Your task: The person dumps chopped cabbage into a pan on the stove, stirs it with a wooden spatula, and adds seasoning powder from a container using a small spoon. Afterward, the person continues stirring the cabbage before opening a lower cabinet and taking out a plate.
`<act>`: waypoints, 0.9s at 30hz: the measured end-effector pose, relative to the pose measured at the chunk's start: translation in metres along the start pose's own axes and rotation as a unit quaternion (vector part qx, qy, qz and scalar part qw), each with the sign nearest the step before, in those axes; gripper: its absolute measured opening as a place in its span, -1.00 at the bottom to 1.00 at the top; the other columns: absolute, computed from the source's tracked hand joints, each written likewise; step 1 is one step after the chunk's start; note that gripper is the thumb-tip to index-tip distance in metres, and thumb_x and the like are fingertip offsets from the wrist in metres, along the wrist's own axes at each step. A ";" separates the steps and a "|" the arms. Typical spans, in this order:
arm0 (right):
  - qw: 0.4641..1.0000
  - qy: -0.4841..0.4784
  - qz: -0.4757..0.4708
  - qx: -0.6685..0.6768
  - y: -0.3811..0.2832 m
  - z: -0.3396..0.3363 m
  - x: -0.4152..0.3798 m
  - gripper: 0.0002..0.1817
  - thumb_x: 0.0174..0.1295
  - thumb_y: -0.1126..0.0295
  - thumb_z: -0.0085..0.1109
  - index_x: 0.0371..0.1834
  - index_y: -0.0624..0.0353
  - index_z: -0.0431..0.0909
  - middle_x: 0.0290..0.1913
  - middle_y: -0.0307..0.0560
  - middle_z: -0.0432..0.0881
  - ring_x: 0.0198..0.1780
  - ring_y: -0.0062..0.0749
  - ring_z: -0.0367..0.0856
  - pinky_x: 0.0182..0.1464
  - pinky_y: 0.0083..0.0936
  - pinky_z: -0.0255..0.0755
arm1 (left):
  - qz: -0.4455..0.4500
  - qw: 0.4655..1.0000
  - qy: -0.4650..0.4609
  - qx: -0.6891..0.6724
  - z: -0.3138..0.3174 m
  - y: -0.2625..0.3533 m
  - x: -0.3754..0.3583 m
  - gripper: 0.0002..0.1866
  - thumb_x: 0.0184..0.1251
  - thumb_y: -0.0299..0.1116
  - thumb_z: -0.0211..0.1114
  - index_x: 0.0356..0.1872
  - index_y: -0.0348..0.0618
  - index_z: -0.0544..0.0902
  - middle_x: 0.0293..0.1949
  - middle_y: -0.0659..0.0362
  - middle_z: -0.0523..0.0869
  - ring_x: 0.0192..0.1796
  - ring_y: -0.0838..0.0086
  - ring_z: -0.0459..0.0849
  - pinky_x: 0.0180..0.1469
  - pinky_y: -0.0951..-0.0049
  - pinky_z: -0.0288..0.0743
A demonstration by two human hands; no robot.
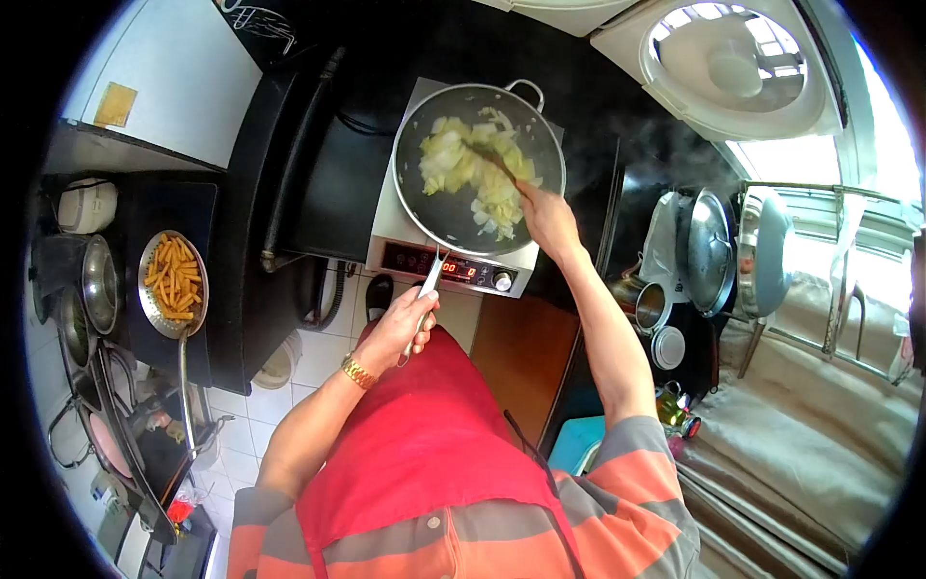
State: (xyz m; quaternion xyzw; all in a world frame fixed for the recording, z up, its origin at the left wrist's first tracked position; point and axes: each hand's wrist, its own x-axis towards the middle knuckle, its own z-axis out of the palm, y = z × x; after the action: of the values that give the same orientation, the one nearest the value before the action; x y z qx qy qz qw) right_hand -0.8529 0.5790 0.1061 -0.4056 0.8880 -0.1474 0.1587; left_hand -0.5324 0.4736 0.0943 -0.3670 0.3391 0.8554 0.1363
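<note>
A large dark wok (424, 207) rests on the silver induction cooker (393, 232), whose red display is lit. Chopped pale green and white cabbage (449, 159) lies in the wok. My left hand (403, 328) is closed around the wok's metal handle (431, 275), with a gold-coloured band on the wrist. My right hand (550, 220) grips a brown wooden spatula (502, 166) over the wok's right side, its far end among the cabbage and slightly blurred.
A strainer pan (148, 294) of fried strips (176, 278) stands on the left counter. Pots and lids, including a large lid (709, 253), stand at the right. A round fan (738, 68) is at the upper right. Faint steam drifts near the wok.
</note>
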 end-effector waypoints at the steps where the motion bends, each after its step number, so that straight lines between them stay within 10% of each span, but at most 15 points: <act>1: 1.000 -0.027 0.004 -0.006 0.002 -0.010 -0.009 -0.61 0.52 0.19 0.09 0.28 0.01 0.72 -0.02 0.31 0.79 0.06 0.25 0.76 0.14 0.05 0.61 | -0.002 1.000 0.004 0.002 0.000 0.002 0.000 -0.68 0.74 0.02 0.18 -0.08 -0.01 0.50 -0.45 0.37 0.50 -0.61 0.72 0.40 -0.63 0.60 0.31; 8: 0.974 -0.142 -0.024 -0.174 -0.005 -0.144 -0.066 -0.62 0.39 0.24 0.24 0.23 -0.09 0.79 -0.09 0.11 0.81 0.01 0.10 0.79 0.08 0.00 0.66 | -0.002 1.000 -0.003 -0.006 -0.001 0.000 0.001 -0.67 0.74 0.03 0.18 -0.07 -0.02 0.49 -0.45 0.37 0.49 -0.61 0.71 0.41 -0.62 0.59 0.31; 17: 0.994 -0.059 -0.062 -0.067 -0.012 -0.081 -0.037 -0.65 0.44 0.27 0.23 0.23 0.00 0.77 -0.03 0.11 0.80 0.04 0.15 0.77 0.11 -0.01 0.63 | -0.009 1.000 -0.005 -0.007 -0.003 0.001 0.001 -0.67 0.74 0.03 0.18 -0.09 -0.01 0.50 -0.47 0.36 0.49 -0.62 0.71 0.41 -0.63 0.58 0.32; 27: 0.950 -0.077 -0.077 -0.294 0.025 -0.100 -0.015 -0.59 0.46 0.36 0.12 0.27 -0.30 0.77 -0.18 0.04 0.75 -0.15 0.06 0.83 -0.10 -0.03 0.70 | 0.000 1.000 -0.001 -0.003 -0.004 -0.001 0.003 -0.68 0.75 0.02 0.17 -0.08 -0.01 0.50 -0.47 0.36 0.50 -0.63 0.71 0.41 -0.65 0.60 0.33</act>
State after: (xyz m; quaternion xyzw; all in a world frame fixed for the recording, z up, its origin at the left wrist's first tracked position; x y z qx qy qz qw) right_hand -0.9005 0.6199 0.1894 -0.5114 0.8432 0.1402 0.0882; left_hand -0.5320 0.4716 0.0899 -0.3664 0.3367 0.8567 0.1358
